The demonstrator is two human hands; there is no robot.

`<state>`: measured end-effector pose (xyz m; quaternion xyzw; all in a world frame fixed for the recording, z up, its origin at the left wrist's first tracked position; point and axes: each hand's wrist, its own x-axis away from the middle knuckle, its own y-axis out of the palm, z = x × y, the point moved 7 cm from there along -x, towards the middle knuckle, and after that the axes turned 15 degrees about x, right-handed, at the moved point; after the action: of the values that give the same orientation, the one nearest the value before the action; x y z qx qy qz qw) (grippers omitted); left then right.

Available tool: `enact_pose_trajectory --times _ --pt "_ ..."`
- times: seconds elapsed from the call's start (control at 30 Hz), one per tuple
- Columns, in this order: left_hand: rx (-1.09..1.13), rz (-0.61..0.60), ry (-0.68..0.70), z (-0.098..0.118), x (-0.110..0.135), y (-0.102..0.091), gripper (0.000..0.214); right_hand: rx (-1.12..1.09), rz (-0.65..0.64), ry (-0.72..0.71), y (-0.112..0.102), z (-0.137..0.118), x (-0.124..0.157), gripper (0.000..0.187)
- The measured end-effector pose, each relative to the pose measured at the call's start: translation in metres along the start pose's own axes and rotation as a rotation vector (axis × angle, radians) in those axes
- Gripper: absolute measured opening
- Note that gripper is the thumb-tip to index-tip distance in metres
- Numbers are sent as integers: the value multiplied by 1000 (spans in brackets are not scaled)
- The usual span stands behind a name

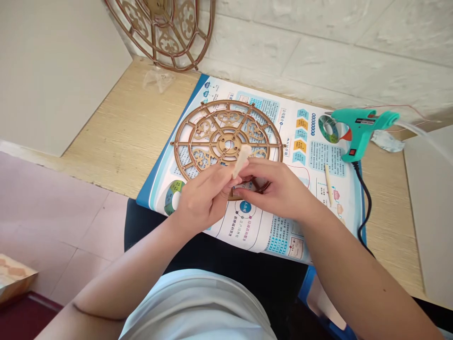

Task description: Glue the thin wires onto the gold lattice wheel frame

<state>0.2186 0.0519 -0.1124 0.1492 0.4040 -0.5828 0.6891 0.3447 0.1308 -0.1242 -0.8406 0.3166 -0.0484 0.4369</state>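
My left hand is closed round a short pale wooden stick, which points up and slightly away from me. Close beside it, my right hand has thumb and fingers brought together; what lies between their tips is hidden. Both hands are over the near rim of a round bronze-coloured openwork frame with spokes and scroll ornaments. The frame lies flat on a printed poster sheet, and the hands cover part of its near edge. A thin red wire curves out to the right of my right hand.
A teal glue gun with a black cord lies at the right, near another thin wooden stick. A second bronze frame leans against the white wall. Crumpled clear plastic sits on the wooden tabletop.
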Motion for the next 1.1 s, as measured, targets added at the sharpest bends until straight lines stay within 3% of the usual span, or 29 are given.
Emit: enact_pose_trajectory --times 0.1,0.27,0.4,0.53,0.63,0.83,1.1 --pt "12 10 16 -2 -2 1 34 4 37 1 2 -1 -2 3" --pt "86 -31 -83 -9 -10 -5 24 51 74 -59 5 -3 -4 11" --pt "-151 -67 -199 -4 -6 -23 23 15 30 -56 7 -1 -5 11" --pt "-320 -224 -224 2 14 -21 16 10 14 -73 9 -1 -5 10" --pt "-340 -324 -241 -3 29 -9 26 58 19 -98 10 -1 -4 11" --pt "-363 -255 -243 -10 34 -6 23 114 10 -141 14 -2 -3 11" --pt "-390 -280 -336 -14 36 -6 20 90 -16 -133 15 -1 -4 12"
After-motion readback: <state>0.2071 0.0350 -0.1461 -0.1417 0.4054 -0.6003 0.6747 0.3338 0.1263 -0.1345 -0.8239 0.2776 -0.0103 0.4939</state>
